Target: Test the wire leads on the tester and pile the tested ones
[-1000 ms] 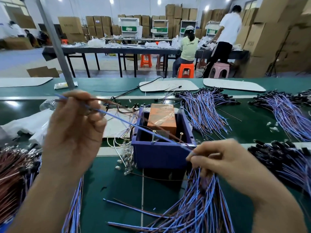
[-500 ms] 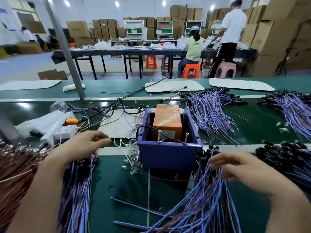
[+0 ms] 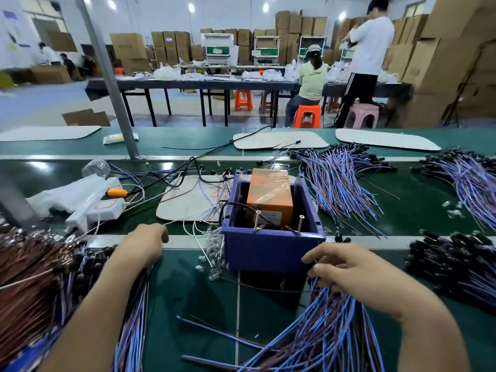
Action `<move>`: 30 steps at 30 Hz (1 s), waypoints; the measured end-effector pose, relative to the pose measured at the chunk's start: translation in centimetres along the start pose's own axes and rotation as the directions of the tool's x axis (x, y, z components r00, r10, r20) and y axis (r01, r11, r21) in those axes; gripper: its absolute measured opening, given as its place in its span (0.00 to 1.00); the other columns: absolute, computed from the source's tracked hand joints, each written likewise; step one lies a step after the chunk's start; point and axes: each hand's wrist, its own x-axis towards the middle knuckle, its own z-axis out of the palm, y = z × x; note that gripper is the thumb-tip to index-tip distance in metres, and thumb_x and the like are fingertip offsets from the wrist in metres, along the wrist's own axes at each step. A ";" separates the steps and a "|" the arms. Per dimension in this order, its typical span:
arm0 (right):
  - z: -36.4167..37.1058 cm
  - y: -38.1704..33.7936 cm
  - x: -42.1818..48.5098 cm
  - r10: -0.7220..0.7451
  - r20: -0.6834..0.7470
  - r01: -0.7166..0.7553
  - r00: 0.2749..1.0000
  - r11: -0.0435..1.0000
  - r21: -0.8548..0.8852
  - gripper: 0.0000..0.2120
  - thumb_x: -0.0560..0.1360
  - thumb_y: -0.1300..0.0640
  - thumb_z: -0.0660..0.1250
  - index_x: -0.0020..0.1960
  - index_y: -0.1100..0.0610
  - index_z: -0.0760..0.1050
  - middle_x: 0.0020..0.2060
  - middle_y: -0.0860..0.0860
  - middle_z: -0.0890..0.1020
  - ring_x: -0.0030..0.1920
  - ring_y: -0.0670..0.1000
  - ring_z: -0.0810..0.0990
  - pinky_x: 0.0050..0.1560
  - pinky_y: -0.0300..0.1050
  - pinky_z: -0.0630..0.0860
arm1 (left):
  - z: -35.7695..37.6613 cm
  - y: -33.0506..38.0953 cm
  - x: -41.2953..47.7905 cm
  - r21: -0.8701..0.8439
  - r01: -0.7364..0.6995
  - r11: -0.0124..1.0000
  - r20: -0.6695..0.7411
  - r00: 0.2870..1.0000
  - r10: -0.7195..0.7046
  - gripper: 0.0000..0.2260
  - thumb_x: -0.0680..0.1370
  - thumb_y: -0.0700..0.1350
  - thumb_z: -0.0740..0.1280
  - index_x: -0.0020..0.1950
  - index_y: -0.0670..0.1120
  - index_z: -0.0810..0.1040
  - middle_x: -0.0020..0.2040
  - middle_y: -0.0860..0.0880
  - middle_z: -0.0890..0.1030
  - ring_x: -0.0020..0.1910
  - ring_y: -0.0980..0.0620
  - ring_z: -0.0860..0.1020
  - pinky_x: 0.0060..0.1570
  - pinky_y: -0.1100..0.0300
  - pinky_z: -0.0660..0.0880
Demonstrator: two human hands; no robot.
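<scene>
A second ago I had one blue lead stretched between both hands over the tester (image 3: 271,251); now that lead is down and both hands are low on the belt (image 3: 188,291). My left hand (image 3: 139,247) has dropped onto the head of the left pile (image 3: 131,318), the blue and brown leads running back along my forearm. Its back faces me and the fingers bend down out of sight, so I cannot tell whether they grip anything. My right hand (image 3: 346,272) has come in closer to the tester's front right corner since half a second ago. Forefinger and thumb are drawn together there, pinching the black end of a lead (image 3: 311,267) at the top of the right pile (image 3: 330,331); the other fingers curl loosely over the wires.

The tester sits between my hands, just beyond them, a blue box with an orange block (image 3: 268,191) inside and two upright pins (image 3: 258,220) at its near edge, with no lead on them. A brown pile (image 3: 26,277) lies left of the left pile.
</scene>
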 end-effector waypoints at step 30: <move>1.2 -4.0 -1.8 -0.490 0.119 0.390 0.864 0.799 0.457 0.10 0.77 0.60 0.60 0.56 0.57 0.76 0.45 0.54 0.86 0.31 0.48 0.77 0.32 0.39 0.68 | -5.3 6.9 -8.8 -0.958 -0.186 -0.218 -0.264 0.867 0.423 0.23 0.74 0.57 0.63 0.61 0.44 0.79 0.53 0.42 0.84 0.27 0.55 0.77 0.21 0.68 0.70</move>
